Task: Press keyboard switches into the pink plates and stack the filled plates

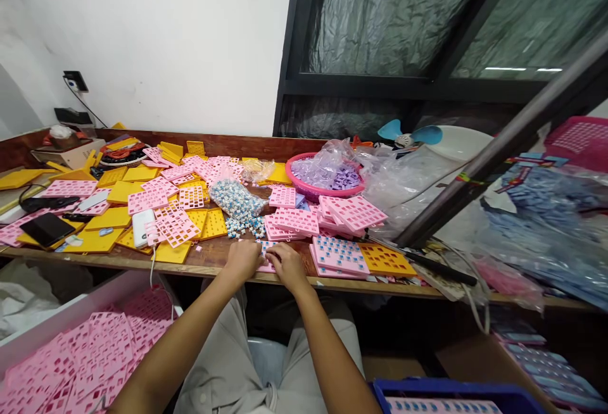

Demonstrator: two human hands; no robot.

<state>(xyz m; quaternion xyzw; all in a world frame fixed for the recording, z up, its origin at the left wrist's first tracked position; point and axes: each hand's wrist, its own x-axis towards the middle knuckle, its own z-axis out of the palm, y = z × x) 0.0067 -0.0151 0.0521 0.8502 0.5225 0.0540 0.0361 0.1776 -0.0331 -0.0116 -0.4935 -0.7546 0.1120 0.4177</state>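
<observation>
My left hand and my right hand meet at the table's front edge over a small pink panel with blue pieces in it. The fingers of both hands are bent and closed on the panel's area; what is between the fingertips is too small to make out. Just beyond them lies a loose heap of small white-and-blue pieces, spilling from a clear plastic bag. To the right of my right hand sits a stack of pink panels studded with blue pieces, beside a yellow grid board.
Yellow boards and pink grid sheets cover the left side, with a white power bank and a black phone. A pink basket holds purple pieces. A slanted metal pole stands right. Below are a box of pink sheets and a blue crate.
</observation>
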